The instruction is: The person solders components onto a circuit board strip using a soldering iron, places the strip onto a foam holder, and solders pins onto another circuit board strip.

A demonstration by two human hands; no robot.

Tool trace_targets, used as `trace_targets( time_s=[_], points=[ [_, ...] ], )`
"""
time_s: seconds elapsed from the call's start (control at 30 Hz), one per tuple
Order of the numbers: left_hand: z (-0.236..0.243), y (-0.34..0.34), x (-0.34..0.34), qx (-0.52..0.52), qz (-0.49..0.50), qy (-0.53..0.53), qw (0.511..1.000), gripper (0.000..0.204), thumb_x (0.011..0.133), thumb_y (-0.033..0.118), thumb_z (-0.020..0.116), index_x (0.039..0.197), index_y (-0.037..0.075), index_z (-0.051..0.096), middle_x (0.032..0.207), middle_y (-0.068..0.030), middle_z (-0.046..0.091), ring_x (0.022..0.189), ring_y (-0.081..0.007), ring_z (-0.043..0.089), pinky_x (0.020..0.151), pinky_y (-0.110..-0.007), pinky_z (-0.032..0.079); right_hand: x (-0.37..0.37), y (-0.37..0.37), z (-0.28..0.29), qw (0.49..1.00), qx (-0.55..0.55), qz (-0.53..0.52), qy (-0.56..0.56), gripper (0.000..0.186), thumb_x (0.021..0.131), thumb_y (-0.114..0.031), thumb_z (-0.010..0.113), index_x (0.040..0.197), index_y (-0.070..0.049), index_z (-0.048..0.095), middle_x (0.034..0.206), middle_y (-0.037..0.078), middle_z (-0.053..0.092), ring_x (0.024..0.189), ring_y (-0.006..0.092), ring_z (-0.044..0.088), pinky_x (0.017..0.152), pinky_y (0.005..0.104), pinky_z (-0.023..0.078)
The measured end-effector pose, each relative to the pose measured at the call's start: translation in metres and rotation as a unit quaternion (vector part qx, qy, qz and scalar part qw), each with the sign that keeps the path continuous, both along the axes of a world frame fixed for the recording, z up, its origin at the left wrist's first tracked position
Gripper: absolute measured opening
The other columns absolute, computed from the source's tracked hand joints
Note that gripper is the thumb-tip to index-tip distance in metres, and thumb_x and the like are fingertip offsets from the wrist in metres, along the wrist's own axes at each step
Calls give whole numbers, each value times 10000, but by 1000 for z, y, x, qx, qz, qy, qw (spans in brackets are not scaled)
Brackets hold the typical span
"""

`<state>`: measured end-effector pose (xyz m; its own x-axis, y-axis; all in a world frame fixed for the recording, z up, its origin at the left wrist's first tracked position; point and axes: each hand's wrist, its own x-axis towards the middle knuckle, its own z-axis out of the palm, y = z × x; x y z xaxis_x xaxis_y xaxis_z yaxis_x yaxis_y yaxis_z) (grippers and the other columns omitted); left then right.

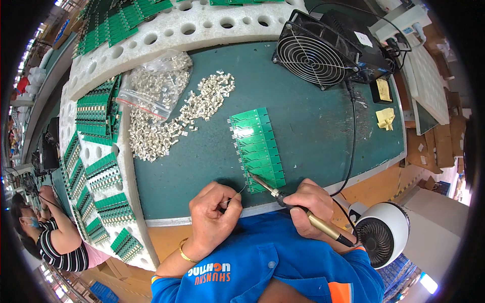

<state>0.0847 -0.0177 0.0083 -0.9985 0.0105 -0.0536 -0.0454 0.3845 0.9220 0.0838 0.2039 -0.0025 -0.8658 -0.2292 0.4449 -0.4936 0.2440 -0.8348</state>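
A green circuit-board panel lies on the mat, with small white parts along its left edge. My left hand is closed on a thin solder wire, whose end reaches the panel's lower-left corner. My right hand grips a soldering iron with a gold-coloured handle; its tip meets or hovers over the lower-left part of the panel. Beyond the panel lie a pile of small white connectors and a clear zip bag full of similar pieces.
Foam trays with green boards line the left and back. A square black fan unit stands back right, sticky papers and cables beside it. A white round fan is at lower right. Another person works at the far left.
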Motion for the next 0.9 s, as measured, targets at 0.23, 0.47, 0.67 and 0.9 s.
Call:
trace_targets(
  time_s=[0.23, 0.47, 0.67, 0.9],
  points=[
    [1, 0, 1, 11, 3, -15, 1000, 104, 774, -30, 683, 710, 4, 608, 623, -8, 466, 560, -84, 421, 504, -259, 322, 1, 2, 1, 1000, 12, 17, 3, 183, 897, -185, 692, 956, -17, 650, 707, 85, 637, 523, 221, 545, 525, 349, 420],
    [1, 1, 0, 4, 5, -5, 1000, 105, 772, -25, 684, 708, 2, 604, 616, -14, 462, 557, -97, 422, 506, -268, 325, 4, 1, -4, 1000, 6, -1, 18, 238, 901, -238, 708, 959, -13, 653, 699, 85, 631, 514, 216, 537, 517, 343, 418],
    [1, -1, 0, -13, -17, 0, 1000, 105, 773, -30, 685, 715, 21, 613, 611, -31, 498, 545, -110, 466, 495, -271, 376, 4, 3, -4, 999, 17, 24, 41, 288, 883, -260, 736, 981, -2, 654, 709, 97, 642, 518, 216, 553, 506, 329, 426],
    [2, -1, 1, -3, -8, -15, 1000, 100, 779, -25, 686, 717, 11, 616, 621, -23, 490, 551, -100, 450, 502, -266, 353, 8, 5, -5, 999, 20, 35, 30, 338, 848, -257, 773, 1007, 11, 643, 745, 123, 668, 545, 234, 593, 518, 334, 462]
  ],
)
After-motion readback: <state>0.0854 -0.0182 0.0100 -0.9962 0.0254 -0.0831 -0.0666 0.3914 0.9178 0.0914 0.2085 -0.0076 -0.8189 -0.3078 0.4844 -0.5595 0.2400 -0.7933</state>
